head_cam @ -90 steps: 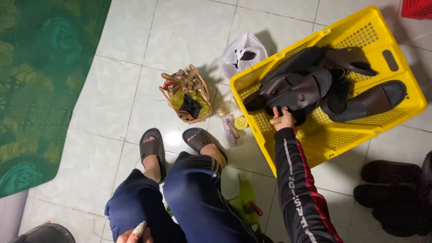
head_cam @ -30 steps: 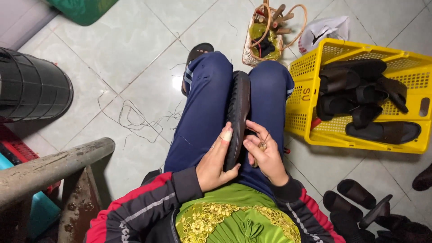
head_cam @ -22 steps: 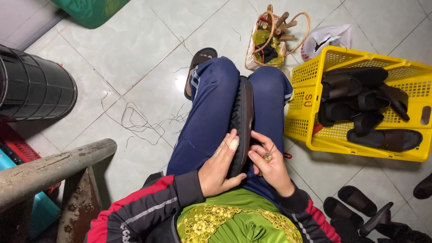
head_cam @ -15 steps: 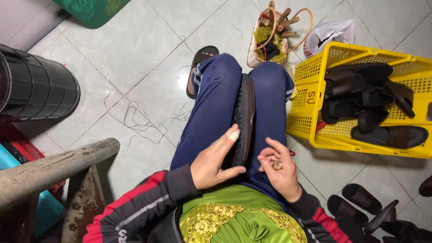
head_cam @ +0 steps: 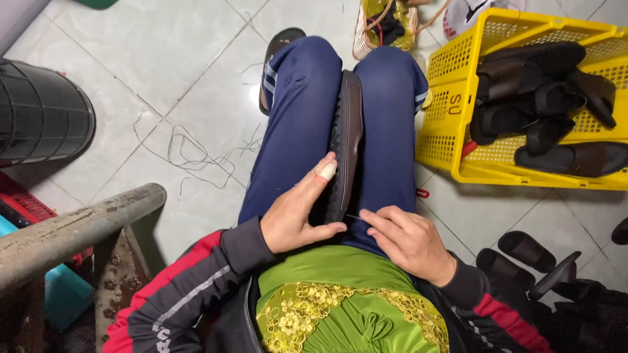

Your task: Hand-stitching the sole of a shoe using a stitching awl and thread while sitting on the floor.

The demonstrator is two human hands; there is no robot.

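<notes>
My left hand [head_cam: 297, 212] grips the near end of a dark sandal sole [head_cam: 345, 140] standing on edge between my thighs. My right hand [head_cam: 409, 242] is pinched shut on a thin needle [head_cam: 354, 217] whose tip touches the sole's edge. A yellow crate [head_cam: 451, 124] of dark sandals [head_cam: 536, 98] sits just right of my knee.

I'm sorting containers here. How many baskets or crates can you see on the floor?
3: a yellow crate of sandals at right, a small woven basket beyond the knees, a black ribbed bin at left. Others may be hidden.
</notes>
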